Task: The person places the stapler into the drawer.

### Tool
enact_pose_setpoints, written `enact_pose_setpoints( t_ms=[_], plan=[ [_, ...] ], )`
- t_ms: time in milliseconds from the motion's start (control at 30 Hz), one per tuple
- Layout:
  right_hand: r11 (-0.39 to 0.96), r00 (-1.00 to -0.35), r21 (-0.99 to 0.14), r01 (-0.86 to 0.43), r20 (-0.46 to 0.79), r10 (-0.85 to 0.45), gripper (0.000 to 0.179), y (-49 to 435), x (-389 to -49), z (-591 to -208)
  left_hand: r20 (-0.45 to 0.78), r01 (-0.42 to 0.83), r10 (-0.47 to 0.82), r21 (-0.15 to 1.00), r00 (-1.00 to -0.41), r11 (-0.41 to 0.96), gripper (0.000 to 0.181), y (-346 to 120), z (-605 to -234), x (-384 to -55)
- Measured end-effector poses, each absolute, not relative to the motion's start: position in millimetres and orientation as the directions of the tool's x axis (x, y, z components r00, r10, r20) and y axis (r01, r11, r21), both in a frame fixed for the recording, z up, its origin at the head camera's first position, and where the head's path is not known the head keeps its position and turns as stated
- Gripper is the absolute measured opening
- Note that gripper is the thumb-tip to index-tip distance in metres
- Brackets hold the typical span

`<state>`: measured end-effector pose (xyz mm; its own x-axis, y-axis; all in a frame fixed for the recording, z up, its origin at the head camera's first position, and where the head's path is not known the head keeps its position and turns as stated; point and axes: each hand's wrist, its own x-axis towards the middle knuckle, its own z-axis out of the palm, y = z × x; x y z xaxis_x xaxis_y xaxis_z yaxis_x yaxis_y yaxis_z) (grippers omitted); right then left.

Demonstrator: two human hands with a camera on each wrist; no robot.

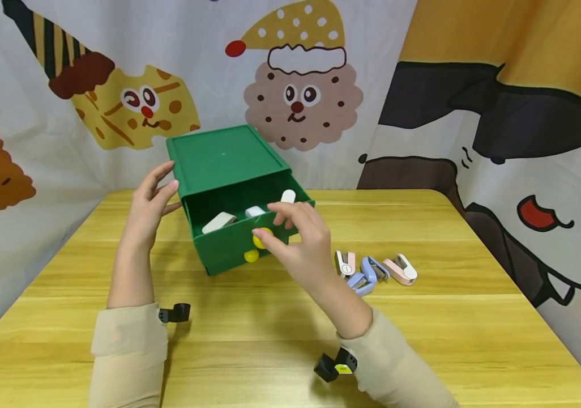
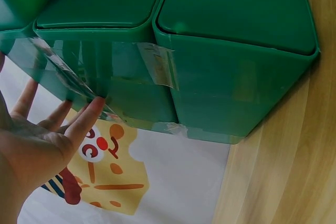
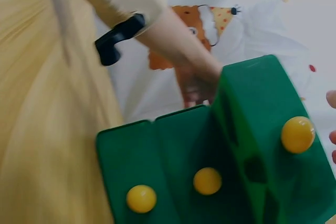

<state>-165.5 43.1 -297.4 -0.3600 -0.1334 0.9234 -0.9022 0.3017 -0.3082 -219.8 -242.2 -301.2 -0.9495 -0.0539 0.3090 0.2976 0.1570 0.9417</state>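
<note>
A green drawer unit (image 1: 229,158) stands on the table, its top drawer (image 1: 229,243) pulled out. Inside the drawer lie a white object (image 1: 219,222) and other pale pieces, partly hidden by its front. My left hand (image 1: 149,198) rests its spread fingers against the unit's left side, by the clear tape (image 2: 157,64). My right hand (image 1: 303,238) is at the drawer front, thumb and fingers apart. In the head view its thumb overlaps the top yellow knob (image 3: 297,135); the right wrist view shows the fingertips (image 3: 333,137) off to one side of that knob.
To the right of the unit, several small staplers lie on the wooden table (image 1: 250,351): a pink-and-white one (image 1: 401,269), another pink-and-white one (image 1: 345,264) and lavender-blue ones (image 1: 367,276). Two lower drawers with yellow knobs (image 3: 207,181) are closed. A cartoon-printed curtain (image 1: 209,96) hangs behind.
</note>
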Motion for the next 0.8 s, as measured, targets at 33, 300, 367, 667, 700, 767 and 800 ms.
enact_pose_setpoints(
  t_ms=[33,300,367,667,700,767,800],
  plan=[
    [0.325,-0.375,-0.317,-0.891,0.918,-0.133,0.039,44,-165,-300,0.310,0.298,-0.054,0.941,-0.949,0.157,0.053,-242,-301,-220],
    [0.411,-0.493,-0.396,-0.821,0.855,-0.160,0.038,49,-163,-319,0.313,0.302,-0.054,0.940,-0.948,0.157,0.052,-243,-302,-220],
    [0.414,-0.516,-0.415,-0.811,0.840,-0.169,0.039,49,-162,-322,0.314,0.302,-0.054,0.940,-0.948,0.158,0.052,-243,-302,-220],
    [0.339,-0.582,-0.502,-0.796,0.789,-0.199,0.041,42,-162,-331,0.311,0.301,-0.054,0.943,-0.949,0.141,0.052,-243,-302,-220],
    [0.330,-0.584,-0.507,-0.796,0.787,-0.200,0.041,41,-162,-331,0.312,0.303,-0.052,0.943,-0.949,0.137,0.052,-243,-302,-220],
    [0.319,-0.584,-0.512,-0.797,0.788,-0.195,0.040,41,-163,-331,0.313,0.304,-0.050,0.943,-0.948,0.132,0.052,-243,-302,-220],
    [0.317,-0.585,-0.514,-0.797,0.788,-0.192,0.040,40,-163,-331,0.313,0.305,-0.049,0.944,-0.949,0.128,0.052,-243,-302,-221]
  ],
)
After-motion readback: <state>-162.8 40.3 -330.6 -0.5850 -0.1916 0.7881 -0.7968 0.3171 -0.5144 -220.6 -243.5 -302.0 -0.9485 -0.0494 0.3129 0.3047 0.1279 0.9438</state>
